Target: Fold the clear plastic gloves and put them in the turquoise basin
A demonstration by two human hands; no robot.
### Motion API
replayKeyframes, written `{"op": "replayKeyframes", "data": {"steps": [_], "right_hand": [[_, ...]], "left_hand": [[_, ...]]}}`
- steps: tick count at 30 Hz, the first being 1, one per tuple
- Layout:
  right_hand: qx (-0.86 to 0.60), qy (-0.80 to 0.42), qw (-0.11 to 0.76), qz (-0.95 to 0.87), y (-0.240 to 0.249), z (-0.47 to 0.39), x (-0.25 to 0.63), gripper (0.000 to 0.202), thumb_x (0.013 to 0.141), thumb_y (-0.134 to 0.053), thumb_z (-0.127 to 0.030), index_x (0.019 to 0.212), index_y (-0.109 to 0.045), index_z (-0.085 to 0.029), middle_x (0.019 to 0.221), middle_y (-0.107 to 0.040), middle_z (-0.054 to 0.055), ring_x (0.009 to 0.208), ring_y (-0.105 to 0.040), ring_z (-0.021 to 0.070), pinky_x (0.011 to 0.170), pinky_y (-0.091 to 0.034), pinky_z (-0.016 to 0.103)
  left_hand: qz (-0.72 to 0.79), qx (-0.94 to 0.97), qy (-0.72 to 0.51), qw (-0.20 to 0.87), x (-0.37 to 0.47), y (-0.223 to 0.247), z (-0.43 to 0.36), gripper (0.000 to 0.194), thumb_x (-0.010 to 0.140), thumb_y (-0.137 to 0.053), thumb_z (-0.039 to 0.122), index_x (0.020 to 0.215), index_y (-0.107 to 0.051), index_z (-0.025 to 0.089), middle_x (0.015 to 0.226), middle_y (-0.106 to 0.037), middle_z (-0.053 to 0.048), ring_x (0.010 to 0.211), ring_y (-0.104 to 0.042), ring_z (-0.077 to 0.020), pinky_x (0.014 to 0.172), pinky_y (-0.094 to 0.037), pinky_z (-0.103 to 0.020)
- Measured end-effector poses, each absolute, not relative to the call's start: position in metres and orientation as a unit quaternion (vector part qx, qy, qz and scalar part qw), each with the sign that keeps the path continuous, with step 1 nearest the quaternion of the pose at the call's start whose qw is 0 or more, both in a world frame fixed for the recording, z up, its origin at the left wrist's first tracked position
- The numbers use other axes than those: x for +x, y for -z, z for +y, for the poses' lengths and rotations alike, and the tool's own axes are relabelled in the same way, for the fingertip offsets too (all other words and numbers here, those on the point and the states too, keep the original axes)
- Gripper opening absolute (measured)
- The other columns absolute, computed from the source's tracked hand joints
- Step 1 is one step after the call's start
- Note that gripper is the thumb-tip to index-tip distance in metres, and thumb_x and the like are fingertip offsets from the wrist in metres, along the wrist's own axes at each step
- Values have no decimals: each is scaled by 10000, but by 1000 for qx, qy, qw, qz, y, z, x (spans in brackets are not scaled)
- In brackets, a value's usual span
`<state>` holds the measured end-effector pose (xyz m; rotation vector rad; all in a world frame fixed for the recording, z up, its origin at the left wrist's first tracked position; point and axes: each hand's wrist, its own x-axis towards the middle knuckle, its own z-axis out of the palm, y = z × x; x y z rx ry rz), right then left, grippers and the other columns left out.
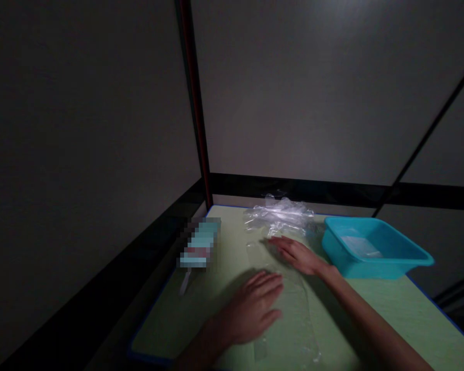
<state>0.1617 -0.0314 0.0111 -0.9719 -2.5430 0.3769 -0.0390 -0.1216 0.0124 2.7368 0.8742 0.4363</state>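
A clear plastic bag [294, 291] lies spread flat on the pale green table [166, 330], its far end a handle-like strip. Over its left side is my left hand [253, 308], fingers stretched out and thumb apart, palm down. Farther away, my right hand [296, 254] reaches to the upper part of the bag with its fingers extended and nothing gripped. Whether either palm presses on the film is hard to tell. Just beyond my right fingertips sits a crumpled heap of clear plastic bags [280, 214].
A turquoise plastic basin [375, 265] stands at the right with a whitish flat item [360, 246] inside. At the left edge lies a pixelated object [201, 245], with a small whitish strip [184, 282] near it. Grey wall panels [294, 103] rise behind the table.
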Motion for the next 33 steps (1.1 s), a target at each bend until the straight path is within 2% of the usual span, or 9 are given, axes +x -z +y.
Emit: {"op": "replayKeyframes", "data": {"steps": [2, 6, 12, 17, 22, 25, 33], "right_hand": [[-381, -162, 210, -885, -7, -37, 182, 387, 884, -285, -265, 1223, -435, -152, 1232, -485, 91, 1121, -443, 208, 938, -346, 378], [-437, -199, 232, -846, 6, -49, 204, 399, 896, -260, -336, 1186, -479, -171, 1191, -526, 71, 1082, -484, 213, 929, -357, 388], [-478, -170, 259, -822, 17, -49, 200, 427, 886, -264, -381, 1137, -518, -147, 1113, -576, 96, 1021, -524, 224, 887, -393, 381], [-455, -167, 265, -834, 14, -53, 196, 384, 891, -268, -353, 1099, -538, -175, 1108, -576, 78, 1020, -518, 209, 891, -387, 362], [-449, -171, 265, -836, 16, -56, 195, 376, 893, -263, -352, 1079, -546, -188, 1098, -583, 69, 1000, -531, 206, 872, -403, 357], [-450, -171, 259, -838, 19, -53, 196, 375, 895, -260, -354, 1061, -556, -193, 1108, -577, 65, 1005, -528, 205, 876, -402, 354], [-409, -160, 231, -868, 12, -39, 182, 383, 897, -256, -344, 1151, -502, -196, 1119, -573, 60, 1002, -526, 205, 882, -392, 359]], "left_hand": [[362, 911, -170, 96, -51, -6, -96, 400, 858, -384, 267, 1243, -373, 162, 1328, -369, -65, 1227, -303, -154, 1034, -220, -324], [403, 897, -167, 75, -67, 15, -55, 382, 856, -364, 228, 1218, -411, 116, 1302, -401, -101, 1221, -319, -164, 1017, -257, -329], [422, 889, -170, 51, -66, 27, -52, 381, 835, -401, 209, 1209, -416, 137, 1334, -353, -95, 1246, -270, -177, 1023, -237, -380], [319, 924, -191, 89, -48, 11, -83, 343, 822, -436, 196, 1165, -452, 187, 1304, -406, -51, 1216, -326, -154, 1040, -200, -363], [161, 960, -167, 158, -27, 5, -110, 305, 835, -409, 182, 1130, -487, 183, 1149, -560, -27, 1122, -448, -129, 1004, -265, -287], [154, 959, -169, 170, -24, 7, -114, 287, 833, -401, 165, 1098, -512, 177, 1151, -561, -21, 1119, -452, -125, 980, -292, -266], [169, 957, -163, 170, -27, 12, -115, 297, 831, -418, 177, 1117, -495, 199, 1161, -554, -10, 1129, -440, -126, 990, -270, -300]]}}
